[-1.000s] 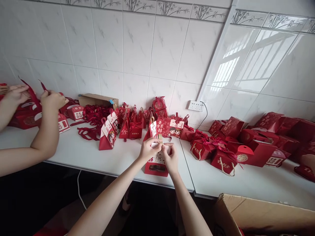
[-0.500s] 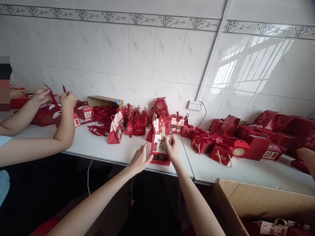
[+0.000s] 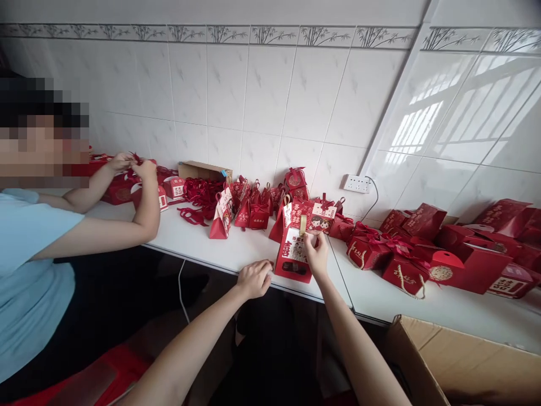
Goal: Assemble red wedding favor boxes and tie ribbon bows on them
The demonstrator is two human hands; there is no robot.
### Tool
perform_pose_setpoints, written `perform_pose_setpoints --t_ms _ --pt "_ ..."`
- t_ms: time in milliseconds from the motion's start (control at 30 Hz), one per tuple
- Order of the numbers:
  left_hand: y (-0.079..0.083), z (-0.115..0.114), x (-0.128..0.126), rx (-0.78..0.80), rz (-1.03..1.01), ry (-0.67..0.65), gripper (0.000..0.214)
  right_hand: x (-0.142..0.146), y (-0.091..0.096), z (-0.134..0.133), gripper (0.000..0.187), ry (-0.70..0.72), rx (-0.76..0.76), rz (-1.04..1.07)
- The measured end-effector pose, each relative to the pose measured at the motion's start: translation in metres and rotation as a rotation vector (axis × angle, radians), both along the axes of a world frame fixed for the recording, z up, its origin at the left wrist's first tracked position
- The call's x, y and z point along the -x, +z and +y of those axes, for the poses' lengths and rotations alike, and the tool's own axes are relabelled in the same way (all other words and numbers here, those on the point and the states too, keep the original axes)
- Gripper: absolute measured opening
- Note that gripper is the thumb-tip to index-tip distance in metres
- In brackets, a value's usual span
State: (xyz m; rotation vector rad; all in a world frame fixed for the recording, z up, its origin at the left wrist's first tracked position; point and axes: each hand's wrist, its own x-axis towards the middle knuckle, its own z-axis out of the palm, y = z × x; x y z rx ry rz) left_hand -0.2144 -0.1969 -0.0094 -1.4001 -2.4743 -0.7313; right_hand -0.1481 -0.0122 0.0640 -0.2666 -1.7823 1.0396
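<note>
A red gift box (image 3: pixel 291 269) with a white printed front, a dark cut-out window and a gold ribbon loop (image 3: pixel 303 224) on top stands at the table's front edge. My right hand (image 3: pixel 316 252) pinches it at its upper right, close to the loop; the fingertips' exact hold is partly hidden. Just left of the box, my left hand (image 3: pixel 255 278) rests at the table edge, holding nothing, fingers loosely bent. Behind the box stand several finished-looking red boxes, one a peaked box (image 3: pixel 221 217) with a ribbon on top.
Red ribbons (image 3: pixel 203 194) lie heaped before a cardboard box (image 3: pixel 203 169). Rope-handled boxes (image 3: pixel 406 273) and other red boxes fill the right side. A large open carton (image 3: pixel 469 352) stands below right. A co-worker's hands (image 3: pixel 135 164) work at far left. A power strip (image 3: pixel 357 183) hangs on the wall.
My view has swung left, showing more of the co-worker, whose hands have come together. My left hand has drawn back from the box to the table edge. My right hand keeps its pinch.
</note>
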Motion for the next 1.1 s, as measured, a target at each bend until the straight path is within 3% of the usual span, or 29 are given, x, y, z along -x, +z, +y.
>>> perform_pose_setpoints --t_ms 167,333,600,1100 --pt "0.019 0.002 -0.002 0.063 -0.14 0.042 0.029 -0.001 0.0 0.0 0.028 -0.014 -0.007 -0.013" --pt "0.028 0.0 -0.001 0.019 -0.268 0.079 0.034 -0.001 0.001 0.0 0.027 -0.011 -0.027 -0.008" --pt "0.029 0.004 0.009 -0.134 -0.457 0.115 0.034 0.0 -0.001 -0.001 0.03 -0.016 -0.024 -0.021" --pt "0.019 0.013 0.033 -0.149 -0.452 0.121 0.024 0.001 -0.003 0.0 0.032 -0.023 -0.024 -0.016"
